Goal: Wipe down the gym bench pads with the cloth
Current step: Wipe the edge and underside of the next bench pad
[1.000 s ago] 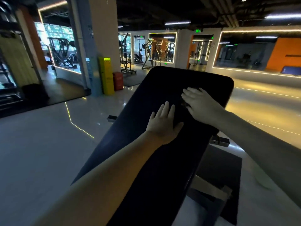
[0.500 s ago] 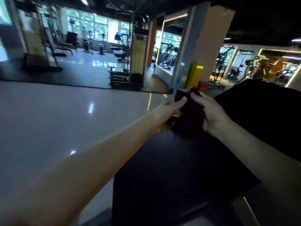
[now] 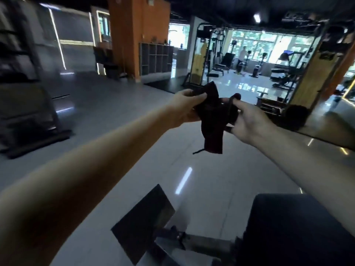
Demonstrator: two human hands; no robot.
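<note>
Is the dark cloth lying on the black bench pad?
No, left hand and right hand hold the dark cloth aloft, off the black bench pad.

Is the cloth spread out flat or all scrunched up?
Scrunched up: the cloth hangs in a crumpled bunch, pinched between the left hand and right hand.

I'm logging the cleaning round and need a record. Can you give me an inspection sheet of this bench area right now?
Surface: bench pad, dark, lower right, neither hand on it.
Job's things: cloth, dark, bunched, held in the air off the pad.
Clutter: dark flat panel beside the bench frame.
Hands: left hand and right hand both grip the cloth.
Cables: nothing seen.
Surroundings: glossy floor, orange pillar, gym machines by windows.
</note>
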